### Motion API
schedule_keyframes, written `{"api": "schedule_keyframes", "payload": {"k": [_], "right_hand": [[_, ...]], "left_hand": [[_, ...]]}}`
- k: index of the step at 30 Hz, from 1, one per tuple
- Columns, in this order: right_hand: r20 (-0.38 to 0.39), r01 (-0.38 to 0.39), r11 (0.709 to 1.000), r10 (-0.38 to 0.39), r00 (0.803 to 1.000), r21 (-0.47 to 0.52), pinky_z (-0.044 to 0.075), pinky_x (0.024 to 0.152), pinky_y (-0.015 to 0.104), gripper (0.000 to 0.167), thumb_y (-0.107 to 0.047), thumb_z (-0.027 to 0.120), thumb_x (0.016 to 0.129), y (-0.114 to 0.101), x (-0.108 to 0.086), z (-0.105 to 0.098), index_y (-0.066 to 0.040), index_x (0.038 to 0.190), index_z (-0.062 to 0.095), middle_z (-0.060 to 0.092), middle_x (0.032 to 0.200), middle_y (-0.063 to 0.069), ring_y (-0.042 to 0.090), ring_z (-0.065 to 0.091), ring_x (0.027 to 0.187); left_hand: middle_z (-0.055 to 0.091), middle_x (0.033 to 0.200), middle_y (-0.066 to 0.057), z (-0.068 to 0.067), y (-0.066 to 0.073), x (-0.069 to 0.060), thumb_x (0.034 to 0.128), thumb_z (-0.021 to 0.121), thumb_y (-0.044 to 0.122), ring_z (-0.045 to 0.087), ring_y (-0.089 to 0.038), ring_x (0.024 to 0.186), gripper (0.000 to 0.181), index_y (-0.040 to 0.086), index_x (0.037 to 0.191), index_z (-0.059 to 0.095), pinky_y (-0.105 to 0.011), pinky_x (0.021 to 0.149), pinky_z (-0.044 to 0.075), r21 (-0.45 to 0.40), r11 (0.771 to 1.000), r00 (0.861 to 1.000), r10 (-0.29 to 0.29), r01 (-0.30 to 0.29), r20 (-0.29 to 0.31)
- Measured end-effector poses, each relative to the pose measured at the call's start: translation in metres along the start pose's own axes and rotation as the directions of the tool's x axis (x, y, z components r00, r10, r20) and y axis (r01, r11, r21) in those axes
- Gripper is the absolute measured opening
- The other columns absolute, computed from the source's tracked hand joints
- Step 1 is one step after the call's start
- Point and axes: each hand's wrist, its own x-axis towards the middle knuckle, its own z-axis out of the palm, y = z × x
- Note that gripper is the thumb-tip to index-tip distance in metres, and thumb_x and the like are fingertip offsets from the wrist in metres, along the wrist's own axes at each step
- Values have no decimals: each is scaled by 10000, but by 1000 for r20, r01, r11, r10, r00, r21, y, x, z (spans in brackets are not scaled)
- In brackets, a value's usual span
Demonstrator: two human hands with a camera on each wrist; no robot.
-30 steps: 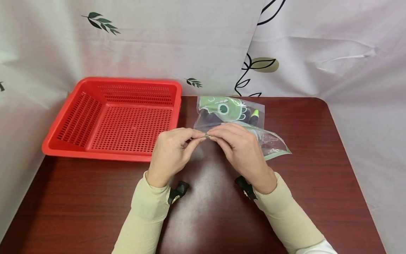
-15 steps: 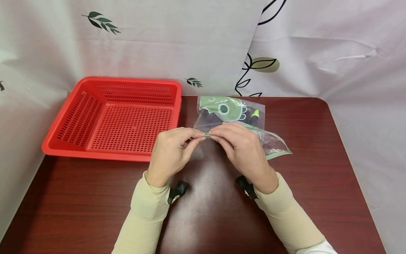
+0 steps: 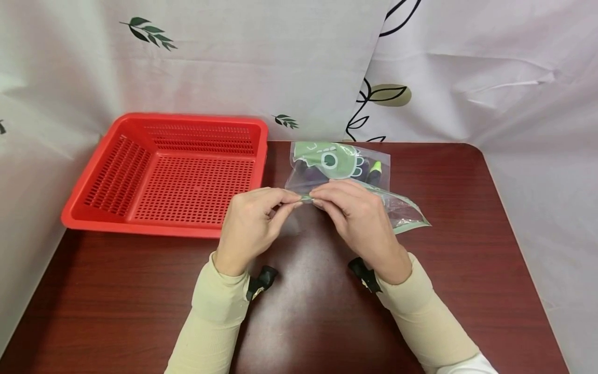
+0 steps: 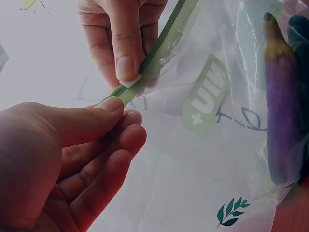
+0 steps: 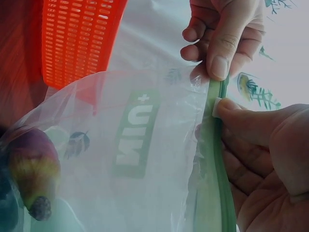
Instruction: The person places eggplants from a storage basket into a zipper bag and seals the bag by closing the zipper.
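Note:
A clear zip bag (image 3: pixel 343 160) with green print lies at the back of the table, its green zip edge (image 4: pixel 166 41) raised toward me. My left hand (image 3: pixel 252 223) pinches one end of that edge between thumb and forefinger. Close beside it, my right hand (image 3: pixel 362 223) pinches the small white slider (image 5: pixel 217 107) on the zip strip. Farther right, the bag's mouth gapes in the head view. Inside the bag is a purple eggplant (image 4: pixel 284 111) with a yellowish-green end and dark stem tip. Something dark green lies next to it, partly cut off in the left wrist view.
A red perforated plastic basket (image 3: pixel 140 227) stands on the left of the dark red wooden table (image 3: pixel 117 296). White patterned sheets (image 3: pixel 224 62) hang behind the table and along its sides.
My right hand has slid slightly to the right along the zip strip, so a little more green edge shows between the two hands. My left hand stays in place.

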Motion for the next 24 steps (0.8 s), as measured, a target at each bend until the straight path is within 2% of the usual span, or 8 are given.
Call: {"api": "schedule_keyframes", "payload": {"k": [10, 24], "right_hand": [[7, -18, 1000, 18, 1000, -7, 503, 956, 319, 169, -25, 795, 837, 1, 0, -2, -47, 1004, 783, 749, 989, 49, 186, 687, 981], [15, -20, 1000, 20, 1000, -24, 518, 924, 325, 171, -18, 795, 837, 3, 0, -5, -47, 1004, 783, 746, 991, 60, 190, 684, 981]], "left_hand": [[766, 876, -24, -2, -1, -1, 844, 807, 84, 661, -102, 669, 95, 75, 936, 786, -277, 559, 515, 15, 1000, 1000, 2, -2, -2], [767, 879, -38, -3, -2, 0, 840, 801, 54, 689, -118, 701, 96, 58, 934, 780, -281, 560, 518, -11, 1000, 1000, 17, -18, -13]]}}
